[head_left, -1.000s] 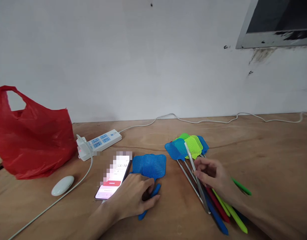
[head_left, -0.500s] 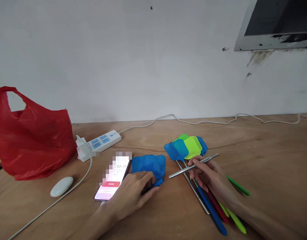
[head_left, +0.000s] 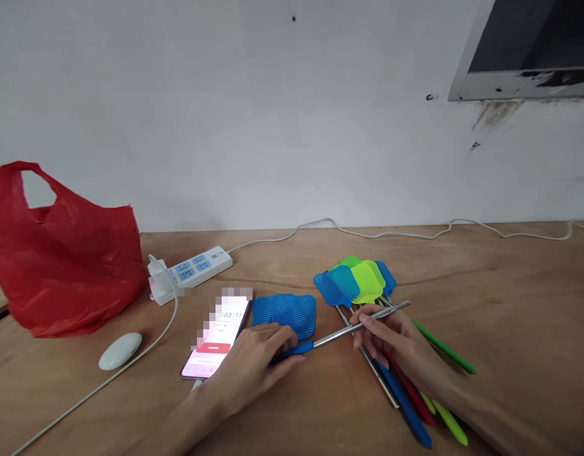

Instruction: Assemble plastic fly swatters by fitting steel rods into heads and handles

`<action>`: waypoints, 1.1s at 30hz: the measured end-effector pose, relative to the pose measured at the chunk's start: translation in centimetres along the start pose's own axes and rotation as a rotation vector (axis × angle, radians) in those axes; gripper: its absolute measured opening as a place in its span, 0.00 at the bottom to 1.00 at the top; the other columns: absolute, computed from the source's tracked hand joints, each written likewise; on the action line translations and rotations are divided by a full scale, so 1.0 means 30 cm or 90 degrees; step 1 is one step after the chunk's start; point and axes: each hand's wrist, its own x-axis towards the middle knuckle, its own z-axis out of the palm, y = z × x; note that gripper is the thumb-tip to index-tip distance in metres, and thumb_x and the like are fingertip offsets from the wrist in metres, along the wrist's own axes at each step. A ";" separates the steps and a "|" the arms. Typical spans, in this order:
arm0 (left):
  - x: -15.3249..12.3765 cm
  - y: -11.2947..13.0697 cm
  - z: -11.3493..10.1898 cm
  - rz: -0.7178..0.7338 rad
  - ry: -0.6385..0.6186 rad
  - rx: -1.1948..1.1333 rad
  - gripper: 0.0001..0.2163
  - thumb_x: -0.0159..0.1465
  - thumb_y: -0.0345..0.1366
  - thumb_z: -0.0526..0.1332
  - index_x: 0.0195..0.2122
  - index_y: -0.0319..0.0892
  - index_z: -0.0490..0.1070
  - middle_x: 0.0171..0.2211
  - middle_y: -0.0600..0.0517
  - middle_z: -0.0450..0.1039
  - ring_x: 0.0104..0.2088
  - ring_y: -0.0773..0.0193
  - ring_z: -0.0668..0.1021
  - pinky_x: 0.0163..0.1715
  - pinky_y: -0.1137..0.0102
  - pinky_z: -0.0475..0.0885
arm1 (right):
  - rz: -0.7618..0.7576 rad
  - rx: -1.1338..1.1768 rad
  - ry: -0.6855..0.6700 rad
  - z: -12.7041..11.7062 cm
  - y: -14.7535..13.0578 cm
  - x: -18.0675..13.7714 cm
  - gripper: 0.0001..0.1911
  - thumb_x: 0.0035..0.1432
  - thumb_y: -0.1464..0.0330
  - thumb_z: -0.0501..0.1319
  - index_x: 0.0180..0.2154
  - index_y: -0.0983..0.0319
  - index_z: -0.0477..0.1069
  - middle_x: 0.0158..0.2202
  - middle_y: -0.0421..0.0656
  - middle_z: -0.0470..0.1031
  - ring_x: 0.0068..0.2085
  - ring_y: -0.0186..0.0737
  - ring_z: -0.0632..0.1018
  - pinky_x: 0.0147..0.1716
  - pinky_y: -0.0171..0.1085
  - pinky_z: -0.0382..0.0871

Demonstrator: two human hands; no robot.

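Observation:
My left hand (head_left: pixel 261 348) is closed around a blue plastic swatter part (head_left: pixel 299 349), most of it hidden under the fingers. My right hand (head_left: pixel 389 332) pinches a silver telescopic rod (head_left: pixel 337 336) between thumb and fingers. The rod's left end meets the blue part, and its other end points up to the right. Just behind my left hand lie overlapping blue mesh swatter heads (head_left: pixel 285 310). Beneath my right hand is a pile of fly swatters, with a lime mesh head (head_left: pixel 368 282), a blue handle (head_left: pixel 408 405) and a green handle (head_left: pixel 446 349).
A lit phone (head_left: pixel 216 339) lies left of my left hand. Farther left are a white power strip (head_left: pixel 206 272), a white oval device (head_left: pixel 120 351) and a red plastic bag (head_left: pixel 73 266). A white cable (head_left: pixel 387 233) runs along the wall on the wooden table (head_left: pixel 524 304).
My right hand has shifted slightly left and tilted the rod, so its left end now touches the blue part. My left hand has stayed nearly in place. The view has shifted a little.

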 end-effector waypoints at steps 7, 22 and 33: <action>-0.014 0.012 -0.003 0.073 0.018 -0.044 0.08 0.72 0.42 0.57 0.41 0.44 0.68 0.33 0.53 0.74 0.33 0.62 0.76 0.32 0.70 0.66 | 0.048 0.051 0.008 0.006 -0.017 -0.003 0.23 0.49 0.49 0.71 0.32 0.63 0.76 0.24 0.43 0.77 0.22 0.32 0.69 0.18 0.31 0.58; -0.008 0.011 0.003 0.076 0.059 -0.054 0.08 0.72 0.42 0.58 0.39 0.43 0.69 0.29 0.55 0.72 0.28 0.65 0.74 0.28 0.72 0.65 | 0.005 0.028 -0.030 -0.011 0.025 0.001 0.19 0.55 0.52 0.69 0.36 0.62 0.79 0.27 0.42 0.78 0.24 0.32 0.71 0.21 0.31 0.63; -0.006 0.033 0.000 0.112 0.066 -0.093 0.08 0.72 0.42 0.57 0.41 0.43 0.70 0.33 0.53 0.76 0.32 0.63 0.77 0.31 0.71 0.68 | 0.095 -0.067 -0.214 0.027 0.005 -0.038 0.16 0.59 0.55 0.67 0.41 0.60 0.79 0.37 0.46 0.83 0.30 0.35 0.77 0.27 0.32 0.69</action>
